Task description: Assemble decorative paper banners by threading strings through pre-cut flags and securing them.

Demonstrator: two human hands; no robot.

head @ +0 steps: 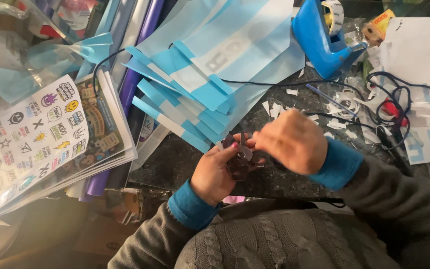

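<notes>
From the head camera, nearest to me is the grey cable-knit sweater [274,244], with blue cuffs showing at both wrists. Just past it my left hand [215,172] has its grip clenched around a small dark cut-out piece [239,158], fingers curled under it and the thumb on top. My right hand [290,141] comes in from the other side and its fingertips pinch at the same piece; most of that pinch is hidden behind the back of the hand, so I read it as grasping the piece, not more. The piece sits between the two hands, above the near edge of the dark tabletop [175,164], and does not rest on it.

Beyond the hands lies a fanned stack of light blue and white strips [200,74], with a blue tape dispenser [319,40] behind it on the right. White paper scraps [274,107] are scattered around, and dark cords [399,94] loop across the right side. On the left are sleeved sticker sheets [36,134].

As I judge it, the cutting looks largely done, given the scraps, and the picking or peeling on this one piece is mid-way; I cannot tell how much of it is left
</notes>
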